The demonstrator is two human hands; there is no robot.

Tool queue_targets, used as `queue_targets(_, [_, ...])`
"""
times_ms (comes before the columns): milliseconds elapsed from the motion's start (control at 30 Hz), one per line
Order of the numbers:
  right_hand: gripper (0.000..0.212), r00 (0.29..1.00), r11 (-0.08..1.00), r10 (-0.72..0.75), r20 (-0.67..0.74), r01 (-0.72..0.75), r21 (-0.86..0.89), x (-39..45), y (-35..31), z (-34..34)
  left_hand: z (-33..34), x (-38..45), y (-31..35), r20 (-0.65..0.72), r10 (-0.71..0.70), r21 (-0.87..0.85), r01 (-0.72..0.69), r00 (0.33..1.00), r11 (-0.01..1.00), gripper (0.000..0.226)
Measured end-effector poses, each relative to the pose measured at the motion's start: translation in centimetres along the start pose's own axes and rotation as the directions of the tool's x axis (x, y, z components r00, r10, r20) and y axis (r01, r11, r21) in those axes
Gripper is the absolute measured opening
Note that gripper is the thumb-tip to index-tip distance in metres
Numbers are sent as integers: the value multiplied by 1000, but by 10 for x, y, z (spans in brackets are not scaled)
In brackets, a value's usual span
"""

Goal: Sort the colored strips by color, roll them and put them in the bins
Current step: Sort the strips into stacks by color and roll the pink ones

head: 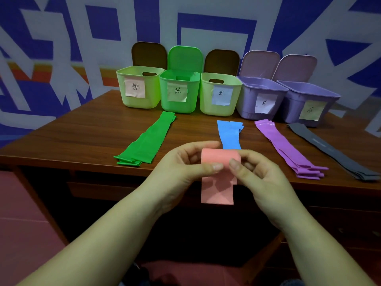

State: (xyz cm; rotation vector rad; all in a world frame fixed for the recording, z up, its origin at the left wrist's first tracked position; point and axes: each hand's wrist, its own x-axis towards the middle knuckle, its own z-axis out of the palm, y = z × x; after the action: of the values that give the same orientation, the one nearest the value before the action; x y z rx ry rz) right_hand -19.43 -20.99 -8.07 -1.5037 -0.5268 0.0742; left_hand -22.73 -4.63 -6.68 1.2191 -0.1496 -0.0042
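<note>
A pink strip (218, 187) is partly rolled at its top, and its loose end hangs down over the table's front edge. My left hand (181, 164) pinches the roll's left side and my right hand (257, 172) pinches its right side. On the brown table (82, 137) lie sorted piles: green strips (148, 139), blue strips (229, 133), purple strips (286, 147) and grey strips (329, 149). Behind them stand five open bins in a row.
From left to right stand a pale green bin with a pink label (138, 87), a bright green bin (179, 90), a pale green bin with a blue label (219, 93) and two purple bins (260, 97) (307, 103). Their lids lean against the patterned wall.
</note>
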Motion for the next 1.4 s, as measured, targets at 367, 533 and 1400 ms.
queue_targets(367, [57,997,997,-74,-4,74,9,-1,1,3,-4,1,-4,-15,-8,44,9,1000,999,46])
queue_targets(533, [54,996,996,-90,14,90,-14,4,1,3,-1,-1,1,11,-65,-12,65,998,998,38])
queue_targets(1400, [24,996,999,0,-88,-3,-42,38,-1,6,-17,29,4,-108,-11,43,16,994,999,33])
